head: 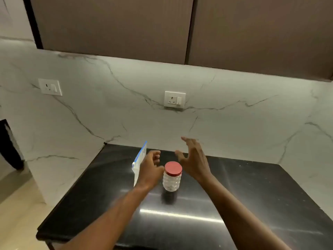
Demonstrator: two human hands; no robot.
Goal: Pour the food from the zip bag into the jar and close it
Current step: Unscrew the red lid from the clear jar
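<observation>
1. Jar: stands upright near the middle of the black counter, long axis vertical, red lid seated on top. Body clear and dimpled, looks filled with something pale.
2. Zip bag: stands on edge just left of the jar, blue zip strip uppermost, partly hidden behind the left hand. Contents cannot be made out.
3. Left hand: fingers loosely curled, gripping nothing; it sits between bag and jar, close beside the jar's left side. Contact with the jar cannot be told.
4. Right hand: spread wide, fingers splayed, empty, hovering above and to the right of the lid, clear of it.
5. Judgement: the jar lies between the two hands, below the right palm. The left is nearer the body, the right nearer the lid.
</observation>
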